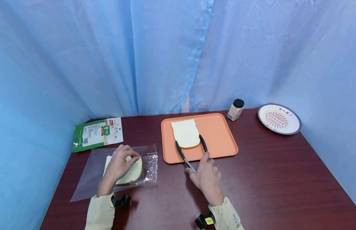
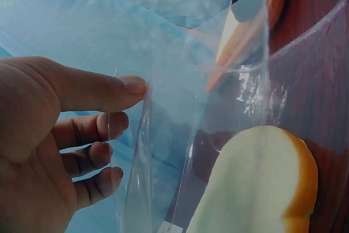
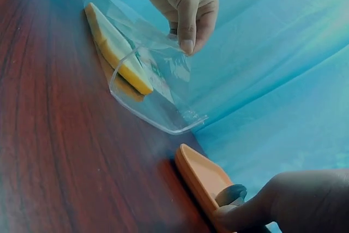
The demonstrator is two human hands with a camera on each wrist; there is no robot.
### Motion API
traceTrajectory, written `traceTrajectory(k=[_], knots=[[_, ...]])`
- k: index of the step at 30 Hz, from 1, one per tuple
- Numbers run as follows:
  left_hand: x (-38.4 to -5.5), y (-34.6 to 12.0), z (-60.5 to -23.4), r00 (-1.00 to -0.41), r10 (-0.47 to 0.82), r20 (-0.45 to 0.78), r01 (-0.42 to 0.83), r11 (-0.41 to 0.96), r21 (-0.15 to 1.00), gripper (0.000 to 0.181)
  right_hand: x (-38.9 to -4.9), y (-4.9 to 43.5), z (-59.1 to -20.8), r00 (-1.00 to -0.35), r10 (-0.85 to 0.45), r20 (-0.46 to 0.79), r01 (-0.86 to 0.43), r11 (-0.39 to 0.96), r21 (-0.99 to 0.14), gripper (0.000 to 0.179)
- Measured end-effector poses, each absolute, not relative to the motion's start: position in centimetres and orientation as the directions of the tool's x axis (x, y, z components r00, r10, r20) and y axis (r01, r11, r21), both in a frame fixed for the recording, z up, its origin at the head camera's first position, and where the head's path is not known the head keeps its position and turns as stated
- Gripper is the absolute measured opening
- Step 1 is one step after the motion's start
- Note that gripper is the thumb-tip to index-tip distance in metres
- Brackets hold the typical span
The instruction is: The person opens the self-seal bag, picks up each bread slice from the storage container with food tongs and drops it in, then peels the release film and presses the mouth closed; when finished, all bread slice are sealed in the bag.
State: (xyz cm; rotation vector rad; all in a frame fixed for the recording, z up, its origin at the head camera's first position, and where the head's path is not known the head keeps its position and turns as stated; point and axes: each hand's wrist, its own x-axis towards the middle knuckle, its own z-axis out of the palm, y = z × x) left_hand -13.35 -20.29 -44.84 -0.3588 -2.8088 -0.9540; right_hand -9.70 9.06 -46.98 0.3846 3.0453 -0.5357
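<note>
My left hand (image 1: pixel 120 163) pinches the upper layer of a clear plastic bag (image 1: pixel 90 174) between thumb and forefinger. The right wrist view shows that layer lifted, so the bag's mouth gapes on the tray side. One bread slice (image 1: pixel 135 174) lies flat inside the bag. My right hand (image 1: pixel 206 179) grips kitchen tongs (image 1: pixel 190 164) with black tips. The tips lie on either side of a second bread slice (image 1: pixel 186 134) on the orange tray (image 1: pixel 219 137); whether they squeeze it I cannot tell. In the right wrist view the tongs (image 3: pixel 232 195) are mostly hidden.
A green and white food packet (image 1: pixel 97 134) lies behind the bag at the left. Behind the tray's right corner stands a small jar (image 1: pixel 235 110) with a black lid. A patterned plate (image 1: pixel 279 118) rests at the far right, and blue curtains (image 1: pixel 166 57) surround the dark table (image 1: pixel 267 185).
</note>
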Motion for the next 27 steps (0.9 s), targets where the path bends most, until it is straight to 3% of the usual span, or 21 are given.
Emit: traceTrajectory(k=[8, 27], knots=[[-13.4, -20.3, -44.9, -0.960, 0.174, 0.219, 0.271, 0.771, 0.576, 0.004, -9.7, 9.7, -47.6, -0.972, 0.233, -0.019, 0.226, 0.915, -0.335, 0.078], [-13.4, -20.2, -44.7, -0.966, 0.167, 0.198, 0.253, 0.773, 0.581, 0.004, -9.5, 10.6, -48.1, -0.978, 0.208, 0.024, 0.185, 0.911, -0.370, 0.068]])
